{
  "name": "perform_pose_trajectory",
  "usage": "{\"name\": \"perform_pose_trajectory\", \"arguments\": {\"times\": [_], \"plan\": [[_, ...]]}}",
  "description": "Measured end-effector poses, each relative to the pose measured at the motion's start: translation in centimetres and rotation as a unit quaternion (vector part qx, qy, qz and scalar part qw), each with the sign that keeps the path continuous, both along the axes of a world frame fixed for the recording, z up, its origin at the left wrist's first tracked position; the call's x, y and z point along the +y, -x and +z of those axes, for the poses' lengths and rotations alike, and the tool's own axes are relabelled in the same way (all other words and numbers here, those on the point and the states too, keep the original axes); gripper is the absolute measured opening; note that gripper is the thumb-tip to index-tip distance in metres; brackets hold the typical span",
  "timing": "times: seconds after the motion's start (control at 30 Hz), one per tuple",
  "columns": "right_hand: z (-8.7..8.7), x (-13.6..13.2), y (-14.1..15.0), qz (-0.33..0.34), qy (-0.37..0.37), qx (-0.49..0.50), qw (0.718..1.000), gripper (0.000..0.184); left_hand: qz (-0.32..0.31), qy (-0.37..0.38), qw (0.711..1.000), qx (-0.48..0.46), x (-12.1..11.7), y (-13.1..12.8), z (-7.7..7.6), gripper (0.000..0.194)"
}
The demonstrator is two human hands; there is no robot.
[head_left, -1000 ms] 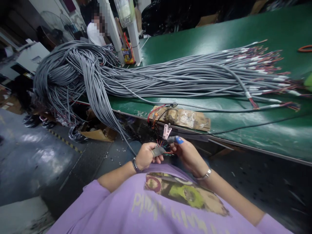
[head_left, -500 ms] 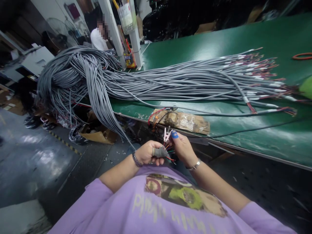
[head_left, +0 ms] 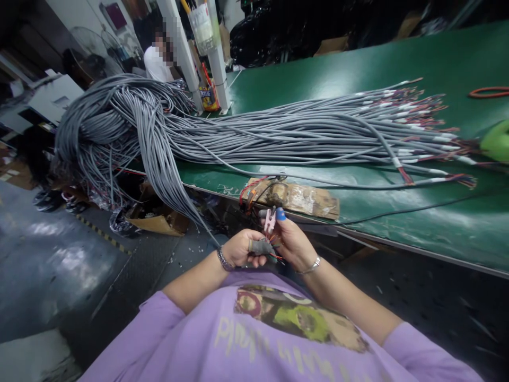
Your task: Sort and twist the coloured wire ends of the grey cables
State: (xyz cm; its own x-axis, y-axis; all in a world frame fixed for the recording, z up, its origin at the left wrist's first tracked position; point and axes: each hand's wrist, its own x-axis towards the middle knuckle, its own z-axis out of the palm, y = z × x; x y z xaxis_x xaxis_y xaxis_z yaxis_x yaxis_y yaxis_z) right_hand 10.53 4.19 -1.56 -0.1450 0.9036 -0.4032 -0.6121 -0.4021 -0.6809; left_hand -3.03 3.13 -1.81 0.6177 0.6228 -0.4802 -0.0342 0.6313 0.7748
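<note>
My left hand is closed around the end of a grey cable, its grey-wrapped thumb on top. Thin coloured wires, red, green and black among them, fan out from that grip towards the right. My right hand, with blue tape on the thumb and a grey cover on a finger, is at a pale pink clothespin by the table's front edge. Thumb and covered finger lie on either side of the clothespin, closed about it. Whether the right fingers also touch a wire is hidden.
A thick bundle of grey cables with stripped ends lies along the green table and hangs over its left edge. A taped cardboard piece sits at the front edge. Behind stand white posts; a person is at the far left.
My right hand has moved left, from beside the clothespin to around it. My left hand keeps its hold on the cable end. The view has shifted slightly.
</note>
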Motion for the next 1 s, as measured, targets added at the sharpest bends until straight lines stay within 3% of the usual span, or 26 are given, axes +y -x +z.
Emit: {"name": "perform_pose_trajectory", "arguments": {"times": [0.23,0.4,0.53,0.73,0.8,1.0], "plan": [[0.1,-0.4,-0.2,0.051,0.019,0.027,0.998,0.05,0.006,-0.018,1.0,0.014,-0.7,0.1,0.7,0.048],[-0.1,-0.5,-0.7,0.076,-0.003,0.059,0.995,0.039,0.073,-0.046,0.995,0.058,-2.3,-0.2,1.5,0.05],[-0.5,-0.4,-0.8,0.051,-0.025,0.04,0.998,0.026,0.116,-0.057,0.989,0.068,-2.8,-0.7,1.8,0.054],[-0.3,-0.9,-0.7,-0.043,-0.109,-0.13,0.985,0.046,0.145,-0.046,0.986,0.062,-2.8,-1.4,2.2,0.056],[-0.1,-0.9,-0.7,-0.047,-0.127,-0.152,0.979,0.048,0.138,-0.046,0.987,0.062,-2.7,-1.4,2.2,0.056],[-0.3,-0.4,-0.5,0.064,-0.046,0.024,0.997,0.043,0.097,-0.045,0.993,0.054,-2.1,-1.3,1.8,0.057]]}}
